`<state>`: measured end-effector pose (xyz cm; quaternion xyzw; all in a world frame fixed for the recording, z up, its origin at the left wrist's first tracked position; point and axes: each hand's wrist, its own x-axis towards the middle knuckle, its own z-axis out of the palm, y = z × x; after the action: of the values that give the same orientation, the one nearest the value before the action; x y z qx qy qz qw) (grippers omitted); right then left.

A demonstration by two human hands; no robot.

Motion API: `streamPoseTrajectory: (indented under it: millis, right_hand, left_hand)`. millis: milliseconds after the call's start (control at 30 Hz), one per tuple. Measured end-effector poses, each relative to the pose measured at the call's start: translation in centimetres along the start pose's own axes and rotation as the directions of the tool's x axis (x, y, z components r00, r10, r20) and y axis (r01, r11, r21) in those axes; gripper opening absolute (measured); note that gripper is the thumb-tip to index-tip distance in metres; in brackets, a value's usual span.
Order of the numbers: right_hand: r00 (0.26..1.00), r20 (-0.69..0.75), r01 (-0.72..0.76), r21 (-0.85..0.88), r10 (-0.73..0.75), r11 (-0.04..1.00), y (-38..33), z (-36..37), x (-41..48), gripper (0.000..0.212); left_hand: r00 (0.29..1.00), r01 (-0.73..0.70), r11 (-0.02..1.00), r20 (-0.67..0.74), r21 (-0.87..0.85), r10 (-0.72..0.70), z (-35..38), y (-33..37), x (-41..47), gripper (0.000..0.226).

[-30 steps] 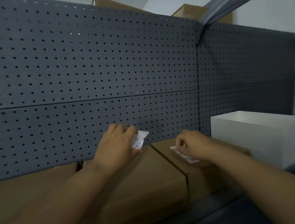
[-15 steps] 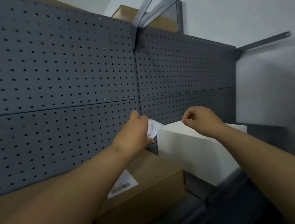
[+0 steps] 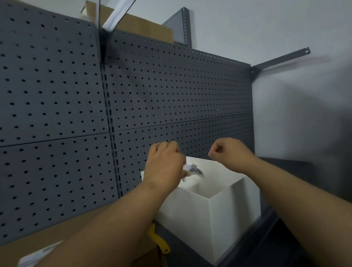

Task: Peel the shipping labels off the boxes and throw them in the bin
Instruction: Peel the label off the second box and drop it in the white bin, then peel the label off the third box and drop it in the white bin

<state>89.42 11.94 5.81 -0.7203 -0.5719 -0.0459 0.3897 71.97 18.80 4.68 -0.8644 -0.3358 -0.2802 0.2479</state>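
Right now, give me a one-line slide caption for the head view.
Left hand holds a crumpled shipping label over the open white bin; right hand hovers curled beside it.

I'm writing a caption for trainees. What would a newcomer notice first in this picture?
First, the two hands at centre: the left hand holds a crumpled label over the open white bin, the right hand curled beside it. Behind them a dark pegboard fills the view. At lower left a brown box carries a flat label.
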Motion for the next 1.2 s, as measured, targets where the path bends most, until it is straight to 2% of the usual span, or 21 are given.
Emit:
streamPoseTrajectory:
  millis: [167, 300, 433, 700, 833, 933, 1200]
  right_hand:
    - [1.000, 0.005, 0.003, -0.007, -0.003, 1.000, 1.7, 0.0, 1.0, 0.015]
    - [1.000, 0.013, 0.015, -0.018, -0.015, 1.000, 2.6, 0.4, 1.7, 0.016]
    - [0.998, 0.054, 0.028, -0.044, -0.025, 0.999, 3.1, 1.2, 2.2, 0.016]
    - [0.995, 0.086, 0.050, -0.049, -0.046, 0.998, 3.3, 2.2, 2.8, 0.017]
    - [0.995, 0.083, 0.049, -0.046, -0.045, 0.998, 3.3, 2.5, 2.8, 0.015]
    - [0.995, 0.088, 0.052, -0.050, -0.048, 0.997, 3.3, 2.6, 2.8, 0.014]
    - [0.985, 0.105, 0.140, -0.010, -0.138, 0.990, 1.4, 3.4, 2.6, 0.015]
  left_hand:
    - [0.994, -0.031, 0.999, 0.103, 0.006, 0.031, 1.7, 1.3, 1.6, 0.011]
    - [0.990, 0.018, 0.998, 0.138, -0.065, -0.009, 2.9, 1.8, 2.2, 0.021]
    - [0.984, 0.012, 1.000, 0.180, 0.002, -0.012, 3.5, 1.9, 2.6, 0.018]
    - [0.987, -0.068, 0.994, 0.154, 0.084, 0.055, 4.4, 1.1, 2.4, 0.026]
    - [0.988, -0.051, 0.997, 0.150, 0.053, 0.043, 4.9, 0.7, 2.4, 0.018]
    - [0.988, -0.032, 0.999, 0.151, 0.002, 0.031, 5.1, 0.5, 2.6, 0.026]
    - [0.994, -0.002, 0.999, 0.105, 0.035, -0.001, 4.9, -2.1, 1.5, 0.028]
